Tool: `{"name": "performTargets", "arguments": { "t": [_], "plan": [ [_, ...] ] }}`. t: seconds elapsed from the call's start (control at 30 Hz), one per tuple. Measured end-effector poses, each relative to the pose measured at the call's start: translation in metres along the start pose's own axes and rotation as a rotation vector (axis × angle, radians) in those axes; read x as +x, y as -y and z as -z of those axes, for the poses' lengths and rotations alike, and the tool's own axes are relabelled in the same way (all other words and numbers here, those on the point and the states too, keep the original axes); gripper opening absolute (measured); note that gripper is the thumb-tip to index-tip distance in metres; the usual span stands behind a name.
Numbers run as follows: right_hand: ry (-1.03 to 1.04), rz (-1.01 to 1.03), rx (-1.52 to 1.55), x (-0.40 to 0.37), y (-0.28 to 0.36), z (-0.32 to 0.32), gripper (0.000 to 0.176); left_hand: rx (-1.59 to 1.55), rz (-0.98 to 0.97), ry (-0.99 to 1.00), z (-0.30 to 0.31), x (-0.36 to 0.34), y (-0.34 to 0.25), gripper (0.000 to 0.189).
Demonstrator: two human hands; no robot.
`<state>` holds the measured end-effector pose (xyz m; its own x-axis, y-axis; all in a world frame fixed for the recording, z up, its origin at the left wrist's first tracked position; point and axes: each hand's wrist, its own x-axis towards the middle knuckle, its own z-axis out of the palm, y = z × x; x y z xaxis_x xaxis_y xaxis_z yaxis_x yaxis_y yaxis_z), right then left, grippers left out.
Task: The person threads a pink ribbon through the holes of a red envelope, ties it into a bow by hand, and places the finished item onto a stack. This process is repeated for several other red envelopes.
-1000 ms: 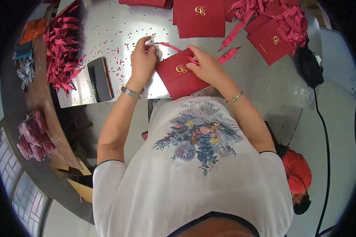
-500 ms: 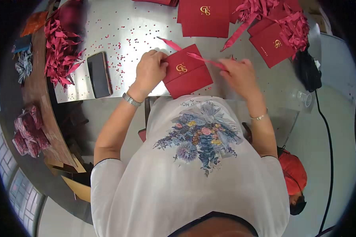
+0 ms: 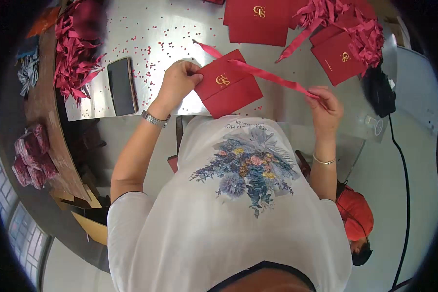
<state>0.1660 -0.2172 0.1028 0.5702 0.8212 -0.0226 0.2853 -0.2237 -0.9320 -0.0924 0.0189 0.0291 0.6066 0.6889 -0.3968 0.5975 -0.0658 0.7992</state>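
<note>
My left hand pinches the left corner of a red envelope-like folder with gold lettering, near the table's front edge. A pink-red ribbon runs across the folder. One end pokes out beyond its upper left side, and the other stretches to the right. My right hand has its fingers closed on that right end, well apart from the folder.
A phone lies on the metal table among red dots. Ribbon bunches hang at the left. More red folders are at the back. A black bag sits right. Another person is at lower right.
My right hand has moved right and slightly down, drawing the ribbon out longer and straighter. My left hand still holds the folder, shifted slightly left.
</note>
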Motion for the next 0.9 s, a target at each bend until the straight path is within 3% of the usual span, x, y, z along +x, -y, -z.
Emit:
{"name": "performTargets", "arguments": {
  "t": [0.07, 0.2, 0.27, 0.3, 0.37, 0.4, 0.47, 0.6, 0.67, 0.83, 0.9],
  "plan": [
    [-0.09, 0.263, 0.057, 0.005, 0.007, -0.012, 0.016, -0.004, 0.044, 0.004, 0.002, -0.004, -0.008, 0.012],
    [-0.097, 0.382, 0.24, 0.014, 0.032, -0.042, 0.02, -0.023, 0.021, -0.045, 0.001, -0.006, 0.003, 0.012],
    [0.015, 0.275, 0.556, 0.016, 0.038, -0.054, 0.022, 0.037, 0.018, 0.016, 0.005, -0.008, 0.006, 0.016],
    [0.029, 0.271, 0.561, 0.018, 0.045, -0.06, 0.022, -0.014, 0.039, 0.029, 0.007, -0.01, 0.005, 0.014],
    [0.157, -0.135, 0.57, 0.022, 0.059, -0.073, 0.021, -0.044, 0.056, 0.043, 0.008, -0.011, 0.007, 0.013],
    [0.21, -0.184, 0.429, 0.023, 0.058, -0.086, 0.014, -0.071, 0.061, 0.066, 0.008, -0.011, 0.008, 0.012],
    [0.361, -0.187, 0.209, 0.026, 0.045, -0.116, 0.013, -0.065, 0.066, 0.072, 0.009, -0.011, 0.009, 0.01],
    [0.412, -0.073, -0.062, 0.025, 0.018, -0.166, 0.018, -0.114, 0.063, 0.119, 0.008, -0.015, 0.012, 0.012],
    [0.434, -0.068, -0.311, 0.026, -0.002, -0.182, 0.02, -0.093, -0.144, 0.098, 0.004, -0.016, 0.021, 0.013],
    [0.389, -0.068, -0.298, 0.029, 0.002, -0.187, 0.022, -0.121, -0.188, 0.007, -0.004, -0.021, 0.023, 0.01],
    [0.396, -0.246, -0.145, 0.03, 0.003, -0.188, 0.021, -0.101, -0.213, -0.035, -0.006, -0.024, 0.019, 0.01]
  ]
}}
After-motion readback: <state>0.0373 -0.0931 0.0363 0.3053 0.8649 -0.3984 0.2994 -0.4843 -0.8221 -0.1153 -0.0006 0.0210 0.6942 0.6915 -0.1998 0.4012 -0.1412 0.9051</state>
